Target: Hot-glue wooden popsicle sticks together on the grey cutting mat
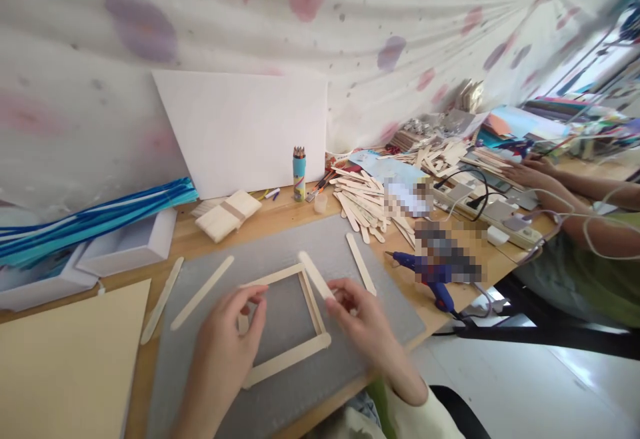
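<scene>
At the left of the table we saw a white box beside a second white box, with blue strips heaped in the second and stretching across the top of the first. Toward the back, a printed tube stood upright, packed with pencils, their points up. Just beside it was a small clear cup, whose contents we could not make out.

Nearer us, a four-sided wooden frame of flat sticks lay on the grey mat, between the two hands. The right hand had a craft stick pinched by its near end between thumb and fingers; the stick slanted up and leftward, its far end over the frame's far right corner. We could not tell whether it touched the frame.

The left hand was at the frame's left side, covering part of it, with thumb and forefinger curled so their tips nearly met; we could not tell whether they gripped anything. Loose sticks lay to either side, one left of the frame and another beyond the right hand.
</scene>
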{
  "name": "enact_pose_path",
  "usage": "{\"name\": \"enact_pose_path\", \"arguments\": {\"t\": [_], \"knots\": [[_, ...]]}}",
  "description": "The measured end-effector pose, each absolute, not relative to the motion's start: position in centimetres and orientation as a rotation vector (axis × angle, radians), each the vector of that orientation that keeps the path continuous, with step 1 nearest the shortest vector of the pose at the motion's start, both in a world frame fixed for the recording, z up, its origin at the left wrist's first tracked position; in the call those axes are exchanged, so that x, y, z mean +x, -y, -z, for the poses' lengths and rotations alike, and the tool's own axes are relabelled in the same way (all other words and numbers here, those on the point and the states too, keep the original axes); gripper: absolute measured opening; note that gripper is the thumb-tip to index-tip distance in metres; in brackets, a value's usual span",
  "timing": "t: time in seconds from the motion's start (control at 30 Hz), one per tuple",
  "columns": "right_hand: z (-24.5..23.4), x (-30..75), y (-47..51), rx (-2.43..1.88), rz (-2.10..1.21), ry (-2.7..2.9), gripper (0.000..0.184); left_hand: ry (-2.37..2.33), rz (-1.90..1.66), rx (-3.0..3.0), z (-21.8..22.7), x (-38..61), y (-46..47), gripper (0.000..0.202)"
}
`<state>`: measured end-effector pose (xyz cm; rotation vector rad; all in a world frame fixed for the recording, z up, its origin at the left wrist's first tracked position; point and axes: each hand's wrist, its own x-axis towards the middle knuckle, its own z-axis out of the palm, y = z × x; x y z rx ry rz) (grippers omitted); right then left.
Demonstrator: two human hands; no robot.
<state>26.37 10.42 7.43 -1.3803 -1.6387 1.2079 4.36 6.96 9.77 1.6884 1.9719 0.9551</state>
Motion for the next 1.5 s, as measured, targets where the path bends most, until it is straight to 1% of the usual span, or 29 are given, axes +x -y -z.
{"name": "enact_pose_path", "arguments": {"t": [0.1, 0.23, 0.4, 0.67, 0.8, 1.13, 1.3, 1.37, 1.5], "knots": [[-5.4, 24.7, -11.0, -1.434, -1.234, 1.596, 0.025, -1.847, -0.765, 1.591, -9.3, 5.0, -7.9, 0.032], [-4.8, 23.9, -11.0, -1.501, -1.068, 1.613, 0.03, -1.74, -0.66, 1.585, -8.2, 6.8, -9.8, 0.04], [-4.9, 23.5, -10.4, -1.483, -0.961, 1.725, 0.025, -1.731, -0.622, 1.572, -7.0, 8.5, -11.1, 0.033], [-5.2, 24.6, -11.2, -1.421, -0.973, 1.902, 0.027, -1.862, -0.571, 1.592, -7.5, 8.4, -10.5, 0.032], [-5.6, 25.2, -11.6, -1.436, -0.994, 1.952, 0.029, -1.858, -0.567, 1.639, -7.4, 7.1, -9.2, 0.028], [-5.4, 25.2, -11.7, -1.456, -1.011, 1.97, 0.029, -1.729, -0.727, 1.776, -5.7, 5.9, -7.1, 0.022], [-6.1, 25.4, -11.8, -1.4, -0.995, 1.951, 0.034, -1.648, -1.022, 1.984, -5.8, 5.6, -6.9, 0.02], [-6.3, 25.5, -11.9, -1.379, -0.989, 1.946, 0.035, -1.718, -1.121, 2.005, -6.0, 5.1, -6.7, 0.018], [-6.2, 25.4, -12.1, -1.467, -1.006, 1.973, 0.034, -1.921, -1.168, 2.013, -6.7, 3.8, -5.7, 0.017]]}}
